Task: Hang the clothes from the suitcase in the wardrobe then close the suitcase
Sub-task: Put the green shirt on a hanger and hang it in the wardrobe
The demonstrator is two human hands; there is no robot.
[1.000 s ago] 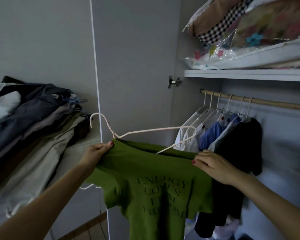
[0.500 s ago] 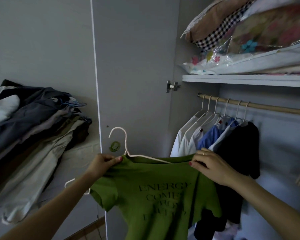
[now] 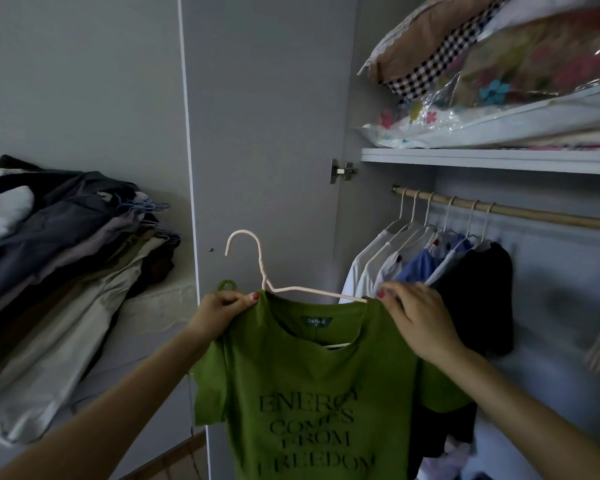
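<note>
**Getting the green T-shirt straight on its hanger**

The green T-shirt hangs in the lower middle of the frame, held up in front of the open wardrobe. A pale wire hanger is inside it. The hook pokes up out of the neck hole, and one wire arm shows along the top toward the right.

The left hand pinches the shirt's shoulder at the left side of the neck. The right hand pinches the other shoulder, with the fingers bent over the cloth and the end of the wire arm.

To do this step well, I think each shoulder should be pulled out until it sits flat on a wire arm. The neck looks a bit slack and saggy, so it may slip off one side. The hook should stand up in the middle. Then one hand can take the hook and lift it to the wooden rail at the right of the frame.

The rail sits under a white shelf. Six hung clothes are bunched at its left end, white, blue and black. To their right the rail is bare, so there is room.

Bagged bedding fills the upper right. The grey wardrobe door stands open in the middle. A pile of clothes lies at the left. The suitcase is not in view.
</note>
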